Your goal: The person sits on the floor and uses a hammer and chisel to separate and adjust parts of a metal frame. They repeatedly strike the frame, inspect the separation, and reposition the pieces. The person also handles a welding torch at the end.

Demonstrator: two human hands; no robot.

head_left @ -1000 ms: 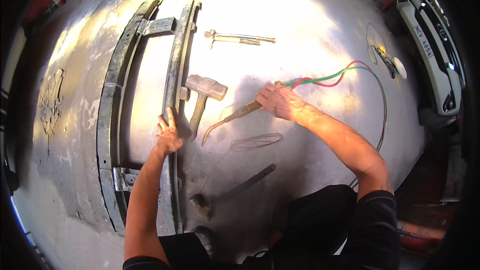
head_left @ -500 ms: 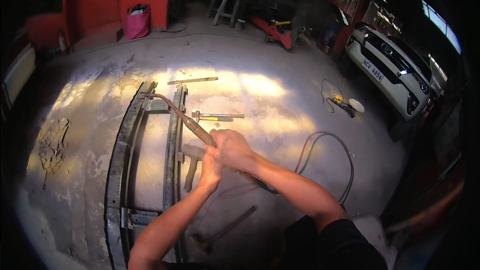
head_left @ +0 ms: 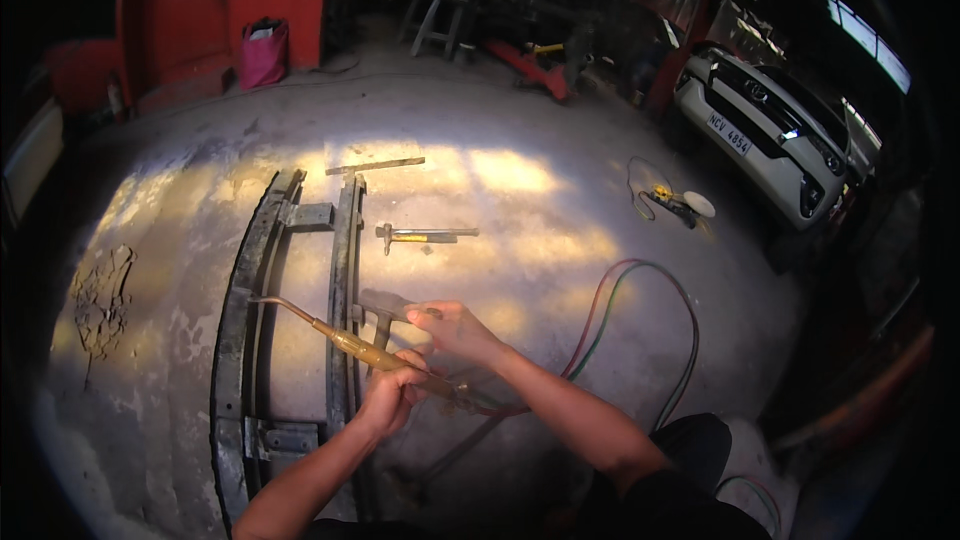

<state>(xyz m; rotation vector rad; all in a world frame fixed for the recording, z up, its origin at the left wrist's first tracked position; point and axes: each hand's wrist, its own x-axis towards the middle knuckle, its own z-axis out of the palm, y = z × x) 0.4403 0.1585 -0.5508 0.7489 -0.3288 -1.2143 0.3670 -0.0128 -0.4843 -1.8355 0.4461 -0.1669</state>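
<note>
A brass-coloured gas torch with a thin bent tip slants up to the left, held in my left hand, which is closed round its handle. Its tip appears over the left rail of a dark metal frame; I see no flame. My right hand is off the torch, just above its rear end, fingers curled together; what they may hold is too small to make out. A hammer with a heavy head lies under the torch, partly hidden by it. Red and green hoses run from the torch's rear end.
Another hammer and a flat metal strip lie on the concrete floor beyond. A corded power tool lies at right, near a white car. A pink bag stands by a red cabinet.
My right hand has let go of the torch and moved off it. My left hand has brought the torch nearer to me, its tip shifting down along the left rail.
</note>
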